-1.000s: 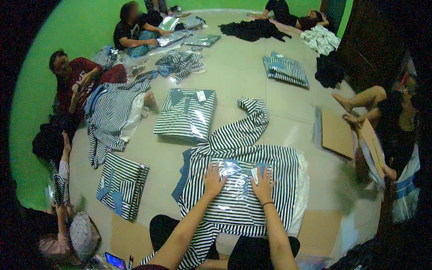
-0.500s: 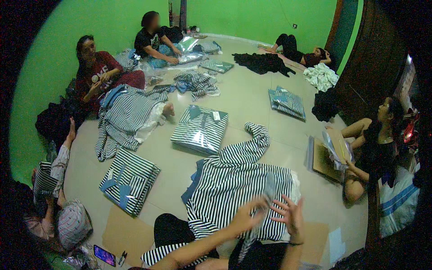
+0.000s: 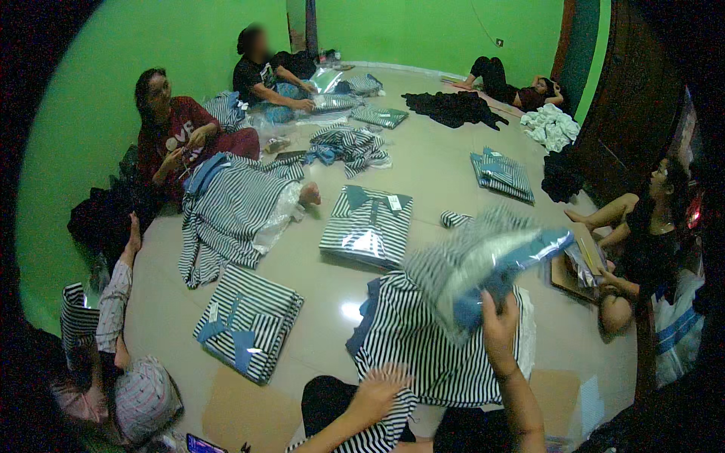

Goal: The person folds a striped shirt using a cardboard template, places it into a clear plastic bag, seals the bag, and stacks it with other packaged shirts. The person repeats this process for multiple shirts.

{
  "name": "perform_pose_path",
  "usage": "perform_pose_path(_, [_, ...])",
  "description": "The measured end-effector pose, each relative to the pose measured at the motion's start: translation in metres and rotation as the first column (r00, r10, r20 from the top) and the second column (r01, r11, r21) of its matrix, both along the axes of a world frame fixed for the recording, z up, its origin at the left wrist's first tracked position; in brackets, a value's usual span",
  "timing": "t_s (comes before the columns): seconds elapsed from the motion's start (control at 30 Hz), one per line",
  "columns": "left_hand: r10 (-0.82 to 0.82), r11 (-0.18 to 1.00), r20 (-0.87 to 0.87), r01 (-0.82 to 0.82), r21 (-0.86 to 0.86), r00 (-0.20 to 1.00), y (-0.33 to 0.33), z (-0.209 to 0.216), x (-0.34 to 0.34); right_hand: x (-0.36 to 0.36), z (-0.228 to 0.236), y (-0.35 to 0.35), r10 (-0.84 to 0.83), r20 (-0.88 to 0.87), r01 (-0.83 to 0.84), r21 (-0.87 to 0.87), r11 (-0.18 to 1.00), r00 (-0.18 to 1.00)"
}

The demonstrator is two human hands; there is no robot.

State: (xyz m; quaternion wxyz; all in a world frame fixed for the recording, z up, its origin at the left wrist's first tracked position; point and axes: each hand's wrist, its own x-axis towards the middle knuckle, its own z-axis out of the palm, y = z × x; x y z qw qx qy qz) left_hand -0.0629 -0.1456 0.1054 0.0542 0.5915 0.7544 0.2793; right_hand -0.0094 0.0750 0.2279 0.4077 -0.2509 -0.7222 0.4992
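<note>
My right hand [image 3: 501, 330] grips the near edge of a striped shirt folded in clear plastic [image 3: 483, 260], with blue along one side. It is held tilted in the air and blurred by motion. Below it, a loose black-and-white striped shirt [image 3: 453, 370] with a blue collar is spread over the floor and up to my lap. My left hand [image 3: 380, 394] hovers by this shirt's near left part, its fingers smeared by motion. Whether it touches the cloth is unclear.
Bagged folded shirts lie at left [image 3: 249, 321], centre [image 3: 366, 226] and far right [image 3: 504, 177]. Several people sit around, one by cardboard sheets [image 3: 570, 272] at right. A phone [image 3: 204, 444] and a cardboard piece [image 3: 249, 408] lie near me.
The bagged shirt has come up in my right hand, over the spread shirt. My left hand has moved left and down, away from the right one. The whole view has shifted.
</note>
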Motion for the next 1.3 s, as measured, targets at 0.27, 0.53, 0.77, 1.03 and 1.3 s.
perform_pose_path(0.27, [0.740, 0.620, -0.074, -0.721, -0.309, 0.669, -0.068, -0.072, -0.011, -0.258, -0.079, 0.065, -0.174, 0.176, -0.047, 0.821, 0.569, 0.969])
perform_pose_path(0.53, [0.731, 0.649, -0.048, -0.715, -0.259, 0.681, -0.058, -0.048, -0.017, -0.289, -0.235, 0.034, -0.137, 0.626, -0.495, 0.714, 0.495, 0.767])
perform_pose_path(0.77, [0.727, 0.632, -0.075, -0.708, -0.315, 0.682, -0.054, -0.046, -0.017, -0.295, -0.238, 0.035, -0.278, 0.592, -0.505, 0.799, 0.328, 0.756])
perform_pose_path(1.03, [0.718, 0.633, -0.120, -0.715, -0.296, 0.686, -0.053, -0.046, -0.015, -0.322, -0.213, 0.035, -0.099, 0.713, -0.539, 0.606, 0.585, 0.694])
perform_pose_path(1.3, [0.759, 0.578, -0.107, -0.741, -0.342, 0.642, -0.062, -0.073, -0.016, -0.034, -0.232, -0.053, -0.023, 0.626, -0.300, 0.404, 0.864, 0.779])
